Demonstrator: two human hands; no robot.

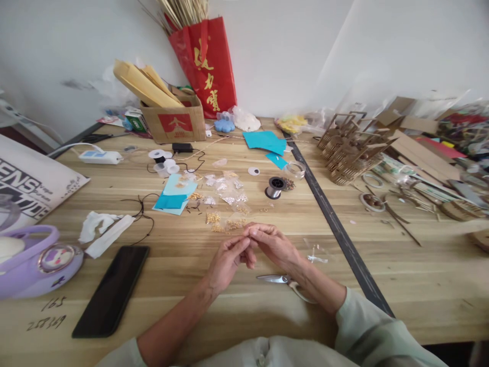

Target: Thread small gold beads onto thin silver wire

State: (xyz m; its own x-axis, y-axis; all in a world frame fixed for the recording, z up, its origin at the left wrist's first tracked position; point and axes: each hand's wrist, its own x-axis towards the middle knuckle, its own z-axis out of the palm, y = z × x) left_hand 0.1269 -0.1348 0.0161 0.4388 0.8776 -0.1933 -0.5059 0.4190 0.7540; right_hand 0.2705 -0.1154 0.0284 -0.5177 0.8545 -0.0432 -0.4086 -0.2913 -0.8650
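Observation:
My left hand (228, 257) and my right hand (273, 245) meet fingertip to fingertip above the wooden table (183, 300). Both are closed in a pinch, and whatever lies between the fingers is too small or hidden to make out. Just beyond them are small heaps of gold beads (234, 223) on clear plastic. Scissors (280, 280) lie beneath my right wrist, their handle partly covered by the forearm. To the right rests a small clear bag (318, 255) with pale pieces. A spool of silvery wire (275, 188) stands farther back.
A black phone (111, 290) and a purple container (36, 262) are at the left. Blue sheets (171, 199) and bags of silver pieces (227, 187) lie mid-table. A dark strip (336, 229) crosses the table; small wooden baskets (346, 150) stand beyond it. A cardboard box (173, 122) is behind.

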